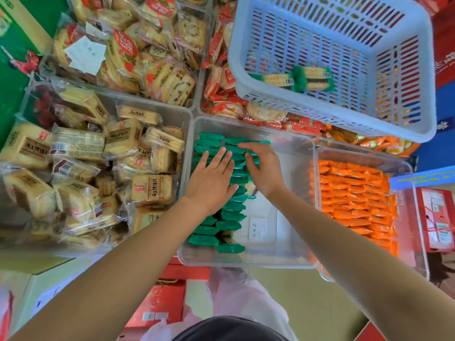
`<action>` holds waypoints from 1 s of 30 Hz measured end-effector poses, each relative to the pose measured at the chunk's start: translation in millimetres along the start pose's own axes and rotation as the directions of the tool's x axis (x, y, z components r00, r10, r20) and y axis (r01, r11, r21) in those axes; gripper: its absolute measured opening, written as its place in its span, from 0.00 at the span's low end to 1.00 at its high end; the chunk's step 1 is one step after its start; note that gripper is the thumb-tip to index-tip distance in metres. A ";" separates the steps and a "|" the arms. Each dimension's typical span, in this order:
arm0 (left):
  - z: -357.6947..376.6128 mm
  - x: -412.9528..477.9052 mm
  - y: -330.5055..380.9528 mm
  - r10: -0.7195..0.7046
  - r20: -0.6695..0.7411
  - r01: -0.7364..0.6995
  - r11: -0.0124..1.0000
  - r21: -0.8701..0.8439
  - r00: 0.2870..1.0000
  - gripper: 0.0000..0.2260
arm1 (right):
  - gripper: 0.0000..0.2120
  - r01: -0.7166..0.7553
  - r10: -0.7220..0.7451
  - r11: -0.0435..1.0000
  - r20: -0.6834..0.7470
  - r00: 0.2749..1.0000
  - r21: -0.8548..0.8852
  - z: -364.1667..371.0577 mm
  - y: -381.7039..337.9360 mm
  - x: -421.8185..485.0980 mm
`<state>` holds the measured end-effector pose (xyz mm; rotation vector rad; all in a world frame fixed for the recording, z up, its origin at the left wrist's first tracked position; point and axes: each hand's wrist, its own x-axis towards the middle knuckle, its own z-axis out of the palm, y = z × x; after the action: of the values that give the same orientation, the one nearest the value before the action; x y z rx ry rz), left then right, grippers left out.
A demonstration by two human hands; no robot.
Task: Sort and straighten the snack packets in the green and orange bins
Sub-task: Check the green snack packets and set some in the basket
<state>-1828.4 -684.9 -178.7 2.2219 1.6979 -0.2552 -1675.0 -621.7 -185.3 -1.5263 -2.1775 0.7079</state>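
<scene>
Green snack packets (229, 219) stand in rows along the left side of a clear bin (295, 188); its right half is bare but for a white slip. My left hand (211, 178) lies flat on the green rows, fingers spread. My right hand (263, 166) curls its fingers over green packets at the rows' right edge, pressing them leftward. Orange snack packets (354, 195) fill a second clear bin (403, 166) on the right in tidy rows.
A pale blue slotted basket (344, 60) with two green-ended cracker packs (295, 78) rests on bins at the back right. Clear bins of beige biscuit packs (81, 163) sit on the left. Red boxes (438, 217) stand at right and below.
</scene>
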 end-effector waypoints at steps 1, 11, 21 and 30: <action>-1.0 -4.7 -0.8 0.004 -0.044 -0.004 1.000 -0.003 0.999 0.29 | 0.14 0.002 -0.002 0.999 -0.007 1.000 0.034 -2.0 -0.8 -3.9; 29.4 -89.3 -17.3 0.047 -0.360 -0.029 0.998 0.056 0.932 0.22 | 0.05 -0.088 -0.045 0.945 0.392 0.919 0.314 -8.8 -27.9 -80.1; 75.1 -159.1 -8.0 0.079 -0.347 -0.052 0.995 0.085 0.934 0.28 | 0.11 0.133 -0.020 0.977 0.549 0.835 -0.168 21.7 -46.9 -113.1; 80.9 -159.2 -9.0 0.064 -0.352 -0.040 0.996 0.075 0.934 0.29 | 0.01 0.138 -0.156 0.987 0.329 0.931 0.078 19.7 -40.7 -122.7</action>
<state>-1875.8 -855.8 -201.4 2.4767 1.8234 0.1138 -1675.9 -752.4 -179.7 -1.2728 -2.4627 1.0289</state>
